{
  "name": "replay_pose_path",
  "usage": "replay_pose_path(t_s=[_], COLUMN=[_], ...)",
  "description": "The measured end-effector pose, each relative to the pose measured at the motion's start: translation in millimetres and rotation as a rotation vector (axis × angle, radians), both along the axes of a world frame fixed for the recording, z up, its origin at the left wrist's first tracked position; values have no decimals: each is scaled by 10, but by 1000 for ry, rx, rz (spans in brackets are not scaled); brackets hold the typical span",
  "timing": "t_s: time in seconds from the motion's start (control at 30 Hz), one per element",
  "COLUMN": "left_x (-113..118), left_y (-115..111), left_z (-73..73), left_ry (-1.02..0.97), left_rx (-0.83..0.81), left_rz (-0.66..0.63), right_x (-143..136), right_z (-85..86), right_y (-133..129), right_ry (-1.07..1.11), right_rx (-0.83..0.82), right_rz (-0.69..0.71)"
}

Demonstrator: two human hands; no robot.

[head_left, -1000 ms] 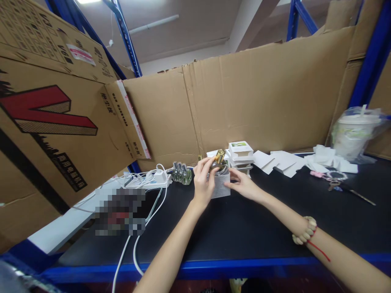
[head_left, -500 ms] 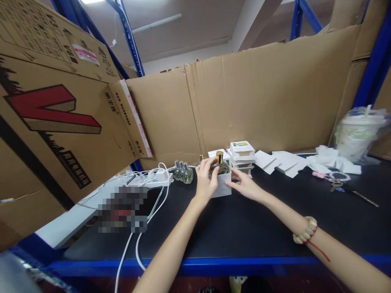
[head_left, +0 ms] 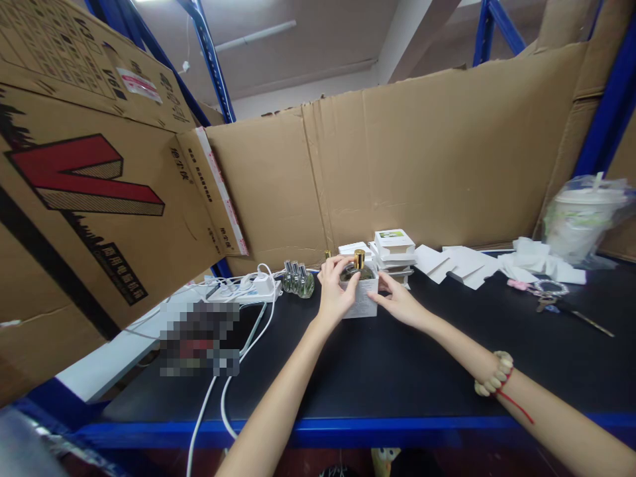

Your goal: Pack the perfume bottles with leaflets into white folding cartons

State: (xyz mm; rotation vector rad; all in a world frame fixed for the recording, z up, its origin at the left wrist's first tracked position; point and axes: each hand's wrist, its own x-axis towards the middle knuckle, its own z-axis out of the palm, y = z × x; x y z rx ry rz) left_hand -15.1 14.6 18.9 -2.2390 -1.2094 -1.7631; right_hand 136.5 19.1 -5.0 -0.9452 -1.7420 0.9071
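A glass perfume bottle with a gold cap stands upright, most of its body down inside a small white box. My left hand is closed round the bottle's shoulder and the box's left side, fingers bent over the top. On the right, my right hand grips the box wall between thumb and fingers. The lower part of the bottle is hidden by the box. Several small perfume bottles with silver caps stand left of my hands.
Stacked white boxes stand behind my right hand, with folded white cards beside them. Farther right lie crumpled tissues, keys and a bagged drink cup. A white power strip with cables is at left. Cardboard walls the back.
The perfume bottle sits slightly lower and straighter in the white box. Both hands keep nearly the same places on the bottle and box.
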Motion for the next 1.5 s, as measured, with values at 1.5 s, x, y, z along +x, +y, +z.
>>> replay_pose_path(t_s=[1.5], left_x=[13], left_y=[-37], left_z=[-52], left_ry=[161], left_rx=[-160], left_rz=[-278], right_x=[-21], right_z=[189], right_y=[-263], right_ry=[-547], right_rx=[764], right_rz=[-398])
